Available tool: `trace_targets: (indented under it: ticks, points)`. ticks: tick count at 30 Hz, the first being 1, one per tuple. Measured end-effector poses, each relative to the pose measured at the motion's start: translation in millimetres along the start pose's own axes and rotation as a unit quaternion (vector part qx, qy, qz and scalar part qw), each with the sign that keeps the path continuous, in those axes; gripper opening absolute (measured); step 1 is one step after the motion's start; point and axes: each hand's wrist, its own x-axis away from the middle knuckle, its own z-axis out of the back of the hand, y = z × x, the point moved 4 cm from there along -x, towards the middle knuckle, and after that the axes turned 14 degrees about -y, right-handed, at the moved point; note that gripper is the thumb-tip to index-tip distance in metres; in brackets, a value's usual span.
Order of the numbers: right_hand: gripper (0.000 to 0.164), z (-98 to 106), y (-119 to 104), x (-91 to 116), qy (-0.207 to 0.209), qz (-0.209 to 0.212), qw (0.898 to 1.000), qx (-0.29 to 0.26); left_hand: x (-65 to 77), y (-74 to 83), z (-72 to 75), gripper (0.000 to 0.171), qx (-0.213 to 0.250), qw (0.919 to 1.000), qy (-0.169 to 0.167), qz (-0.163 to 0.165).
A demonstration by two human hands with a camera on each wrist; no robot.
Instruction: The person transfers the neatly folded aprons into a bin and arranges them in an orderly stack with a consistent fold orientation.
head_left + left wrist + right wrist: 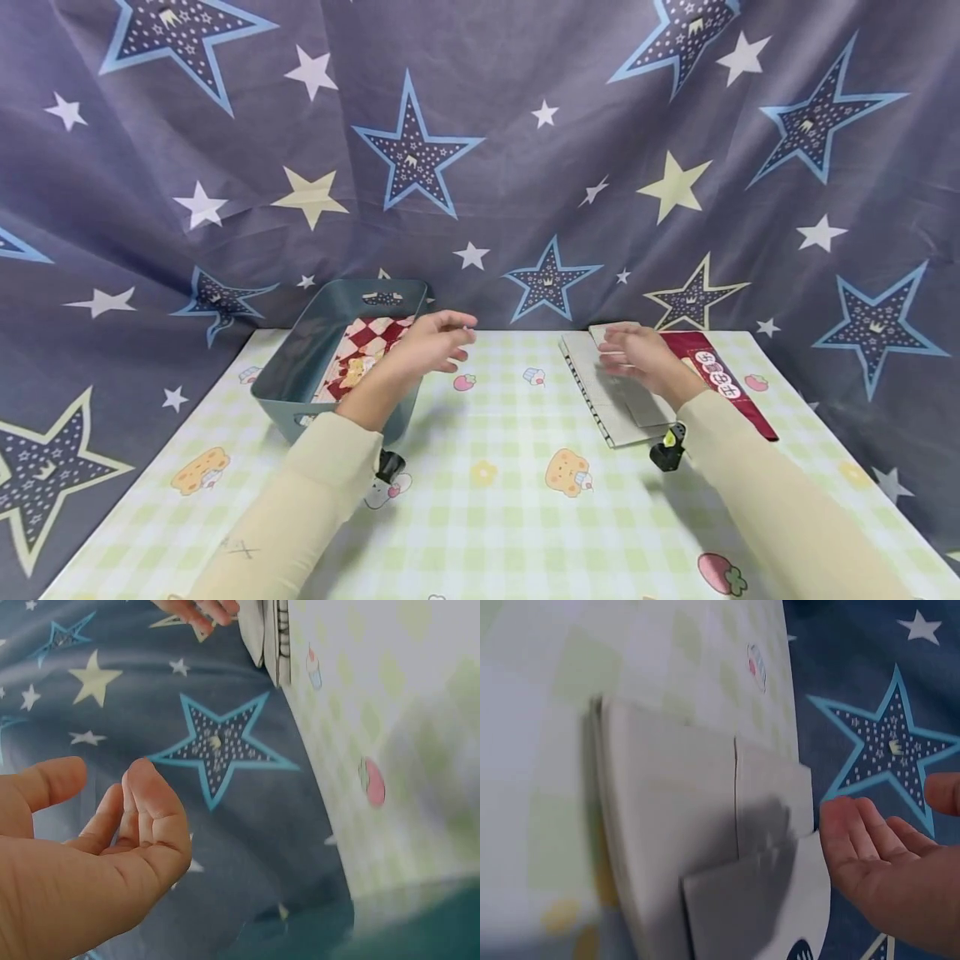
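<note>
My left hand hovers by the right rim of a blue-grey plastic basket. Its fingers are loosely bent and grip nothing, as the left wrist view of this hand also shows. Inside the basket lies a flat red-and-cream checkered item with a cartoon print. Over on the right, my right hand is above a pile of flat, pale beige pieces. In the right wrist view, that hand has extended fingers near the pile, holding nothing; whether they touch it I cannot tell.
Partly beneath the pale pile is a flat dark-red item with white lettering patches. A green-checked tablecloth with cartoon prints covers the table. Behind it hangs a dark blue star-patterned curtain, meeting the table's back edge.
</note>
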Motion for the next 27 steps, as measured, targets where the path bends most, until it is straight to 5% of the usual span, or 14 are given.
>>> trace_targets:
  ticks: [8,14,19,27]
  points:
    - [0.054,32.2,7.9,15.2,-0.004,-0.031,0.999,0.019,-22.0,-10.9,-37.0,0.033,0.098,0.995,-0.02,0.005]
    - [0.058,64.1,16.0,29.8,0.013,-0.052,0.995,0.089,-41.3,-22.9,-63.1,0.033,0.119,0.992,-0.042,-0.001]
    - [0.052,84.6,23.2,37.3,0.055,-0.071,0.986,0.143,-55.5,-40.6,-76.7,0.029,0.147,0.9878,-0.049,0.018]
    - [0.035,105.7,30.9,43.4,0.091,-0.116,0.981,0.124,-74.4,-55.9,-96.0,0.037,0.172,0.9823,-0.056,0.047]
